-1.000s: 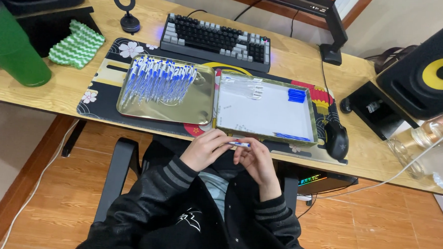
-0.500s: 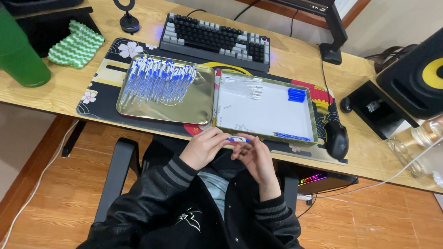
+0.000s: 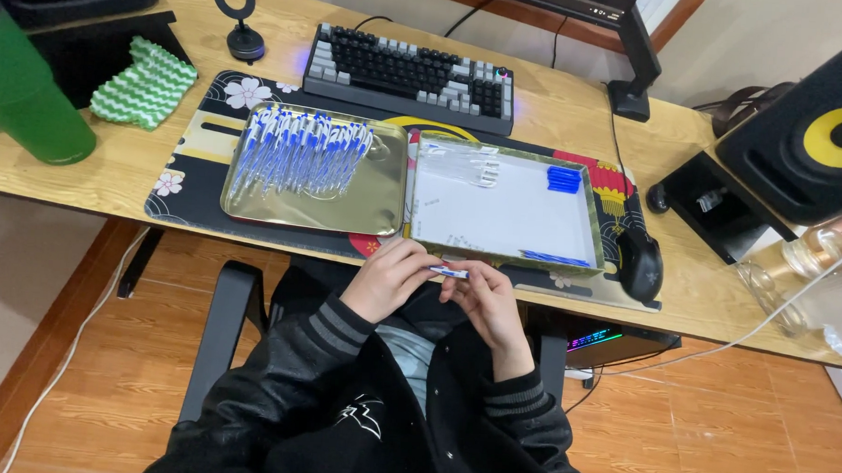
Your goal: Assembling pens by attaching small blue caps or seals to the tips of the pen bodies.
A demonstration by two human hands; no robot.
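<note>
Below desk edge | left hand [image 3: 391, 281], right hand [image 3: 487, 301] pinch pen [image 3: 449, 272] | gold trays [image 3: 384, 205] just ahead

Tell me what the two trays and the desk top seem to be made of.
Left tray, under the heap of blue and white pens: looks like thin metal or foil-faced card with a glossy gold finish, since it mirrors the pens. Right tray: the same shiny gold rim, but a flat matte white floor, perhaps paper lining. Desk: pale wood or wood-look laminate with visible grain and a soft sheen; which one is unclear.
</note>
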